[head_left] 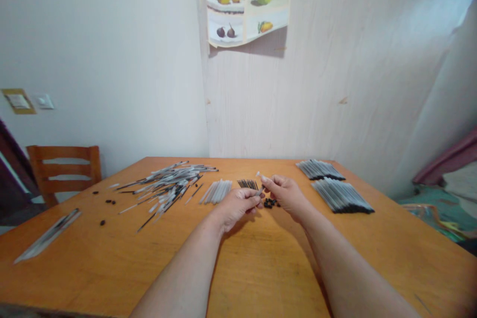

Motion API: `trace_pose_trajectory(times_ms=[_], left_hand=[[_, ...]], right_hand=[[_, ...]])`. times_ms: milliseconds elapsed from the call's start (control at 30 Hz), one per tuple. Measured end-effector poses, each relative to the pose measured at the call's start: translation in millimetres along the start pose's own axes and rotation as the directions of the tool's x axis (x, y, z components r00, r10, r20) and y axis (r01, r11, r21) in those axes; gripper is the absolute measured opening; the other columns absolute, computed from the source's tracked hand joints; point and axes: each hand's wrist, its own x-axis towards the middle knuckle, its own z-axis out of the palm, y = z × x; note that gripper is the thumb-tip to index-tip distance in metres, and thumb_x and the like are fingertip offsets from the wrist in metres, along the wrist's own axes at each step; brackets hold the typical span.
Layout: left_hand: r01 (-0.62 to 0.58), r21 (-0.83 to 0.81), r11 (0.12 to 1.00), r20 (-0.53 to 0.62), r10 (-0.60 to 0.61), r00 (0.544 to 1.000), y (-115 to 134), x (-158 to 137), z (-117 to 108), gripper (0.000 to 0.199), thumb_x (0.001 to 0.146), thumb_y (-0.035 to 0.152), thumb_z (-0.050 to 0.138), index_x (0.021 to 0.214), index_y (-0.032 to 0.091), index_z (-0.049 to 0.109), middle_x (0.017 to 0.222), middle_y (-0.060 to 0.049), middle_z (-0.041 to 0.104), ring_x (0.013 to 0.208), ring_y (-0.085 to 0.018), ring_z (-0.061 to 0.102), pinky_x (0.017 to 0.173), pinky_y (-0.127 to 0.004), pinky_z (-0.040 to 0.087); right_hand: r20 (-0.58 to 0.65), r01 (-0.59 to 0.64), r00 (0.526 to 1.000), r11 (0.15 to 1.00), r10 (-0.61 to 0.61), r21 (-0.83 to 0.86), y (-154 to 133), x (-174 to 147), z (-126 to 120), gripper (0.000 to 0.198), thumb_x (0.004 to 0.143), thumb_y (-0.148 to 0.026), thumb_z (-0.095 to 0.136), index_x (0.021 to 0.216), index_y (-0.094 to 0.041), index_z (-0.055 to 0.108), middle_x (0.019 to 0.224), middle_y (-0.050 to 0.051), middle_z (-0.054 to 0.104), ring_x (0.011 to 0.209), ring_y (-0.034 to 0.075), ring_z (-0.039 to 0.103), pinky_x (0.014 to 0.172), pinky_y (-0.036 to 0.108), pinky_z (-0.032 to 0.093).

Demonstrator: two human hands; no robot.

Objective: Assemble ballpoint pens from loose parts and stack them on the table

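Note:
Both hands meet above the middle of the table. My left hand (240, 204) is closed in a pinch round the lower end of a slim pen (261, 190). Fingers of my right hand (283, 193) pinch its upper part, where a whitish end (258, 174) sticks out. Much of the pen is hidden by the fingers. Just beyond lie a row of thin dark refills (247, 184) and, to the left, a row of translucent white pen barrels (216, 192). Small black plugs (269, 203) lie loose below my right hand.
A messy heap of barrels and refills (167, 184) spreads over the table's (246, 278) left. Two neat stacks of black-ended pens (341, 196) lie at the right. Clear bags (48, 236) and several black plugs (102, 222) are far left. A chair (63, 164) stands behind.

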Motion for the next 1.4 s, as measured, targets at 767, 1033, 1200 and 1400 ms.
trace_pose_trajectory(times_ms=[767,1033,1200,1400], left_hand=[[0.121,-0.222,0.967,0.097,-0.102,0.990,0,-4,-1,0.050,0.080,0.055,0.064,0.103,0.010,0.066,0.086,-0.012,0.068,0.062,-0.012,0.057,0.060,-0.025,0.039],[0.049,-0.032,0.998,-0.023,-0.050,0.998,6,-7,2,0.042,0.076,0.051,0.068,0.090,0.011,0.067,0.078,-0.008,0.068,0.062,-0.012,0.057,0.061,-0.024,0.038],[-0.033,0.109,0.994,-0.146,0.049,0.988,9,-6,9,0.033,0.073,0.046,0.071,0.078,0.013,0.065,0.072,-0.004,0.065,0.064,-0.012,0.055,0.063,-0.025,0.038],[-0.062,0.325,0.944,-0.231,0.143,0.962,10,-4,12,0.023,0.074,0.038,0.066,0.071,0.016,0.062,0.060,0.004,0.054,0.055,-0.009,0.042,0.056,-0.023,0.031]], right_hand=[[0.039,-0.066,0.998,0.968,0.058,0.243,1,2,-6,0.035,0.076,-0.051,0.066,0.078,-0.016,0.063,0.066,-0.002,0.056,0.056,0.009,0.043,0.052,0.023,0.029],[0.015,-0.097,0.995,0.944,0.097,0.315,-1,2,-3,0.038,0.074,-0.054,0.066,0.068,-0.017,0.057,0.053,-0.005,0.046,0.048,0.008,0.034,0.047,0.024,0.023],[-0.030,-0.107,0.992,0.951,0.121,0.290,-2,3,1,0.037,0.073,-0.052,0.066,0.065,-0.017,0.055,0.052,-0.005,0.046,0.049,0.009,0.035,0.048,0.025,0.024],[-0.083,-0.106,0.988,0.956,0.133,0.274,-1,4,5,0.036,0.072,-0.050,0.067,0.062,-0.018,0.054,0.052,-0.005,0.047,0.049,0.009,0.035,0.049,0.025,0.024]])
